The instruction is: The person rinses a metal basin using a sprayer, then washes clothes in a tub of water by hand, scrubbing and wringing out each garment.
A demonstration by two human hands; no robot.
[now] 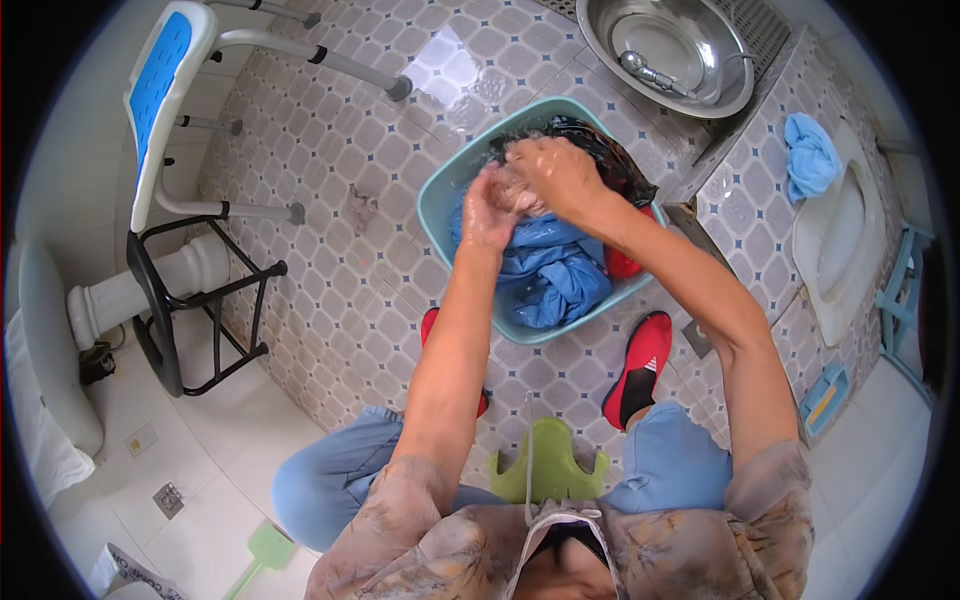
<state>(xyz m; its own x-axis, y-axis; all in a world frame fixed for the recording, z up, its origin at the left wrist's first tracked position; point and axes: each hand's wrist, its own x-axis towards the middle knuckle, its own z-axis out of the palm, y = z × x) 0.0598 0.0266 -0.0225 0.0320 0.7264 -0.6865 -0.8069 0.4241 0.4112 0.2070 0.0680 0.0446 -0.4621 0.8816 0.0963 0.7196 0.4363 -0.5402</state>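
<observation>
A light-blue plastic basin (442,161) stands on the tiled floor before me, holding water and wet clothes. Over its far half, my left hand (491,206) is cupped with the palm turned inward. My right hand (556,171) bends over against it, its fingers curled down. Both are wet, and a blurred pinkish patch between them could be thin cloth or fingers. Blue cloth (559,266) lies bunched below the hands. A dark patterned garment (600,146) is beyond my right hand, and red cloth (626,255) lies along the basin's right side, partly under my forearm.
A steel bowl (667,37) with a shower head (641,64) stands at the far right. Right of me, a raised tiled step holds a squat toilet (840,240) and a blue cloth (812,157). A shower chair (169,97) and black-framed stool (202,304) stand left; a green stool (551,461) is beneath me.
</observation>
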